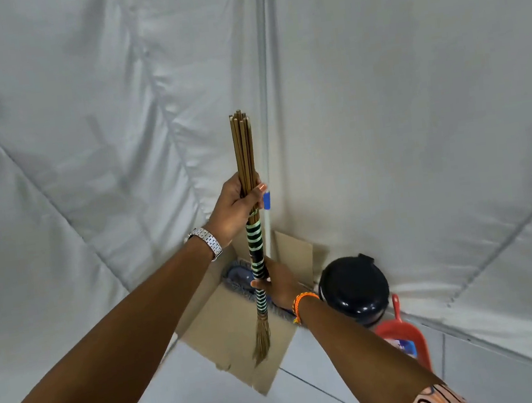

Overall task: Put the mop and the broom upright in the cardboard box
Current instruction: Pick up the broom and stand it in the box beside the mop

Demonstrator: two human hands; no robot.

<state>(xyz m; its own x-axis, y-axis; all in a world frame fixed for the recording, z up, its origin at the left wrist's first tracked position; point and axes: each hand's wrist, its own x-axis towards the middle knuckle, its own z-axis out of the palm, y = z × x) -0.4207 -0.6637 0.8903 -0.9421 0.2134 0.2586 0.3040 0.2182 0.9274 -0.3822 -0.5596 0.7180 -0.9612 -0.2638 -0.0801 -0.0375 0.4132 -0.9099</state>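
Note:
I hold a stick broom [244, 150] upright over an open cardboard box [234, 332] in the corner. My left hand [233, 207] grips the bare brown sticks near the top. My right hand [278, 285] grips the green-and-black wrapped part lower down. The broom's thin bristle end hangs in front of the box's near wall. The mop stands in the box: its blue-grey head [237, 277] lies inside and its pale handle [266, 134] with a blue band rises along the corner.
White fabric walls meet in the corner behind the box. A black lidded bin [356, 289] stands right of the box, and a red dustpan [403, 338] leans beside it. The floor is pale tile.

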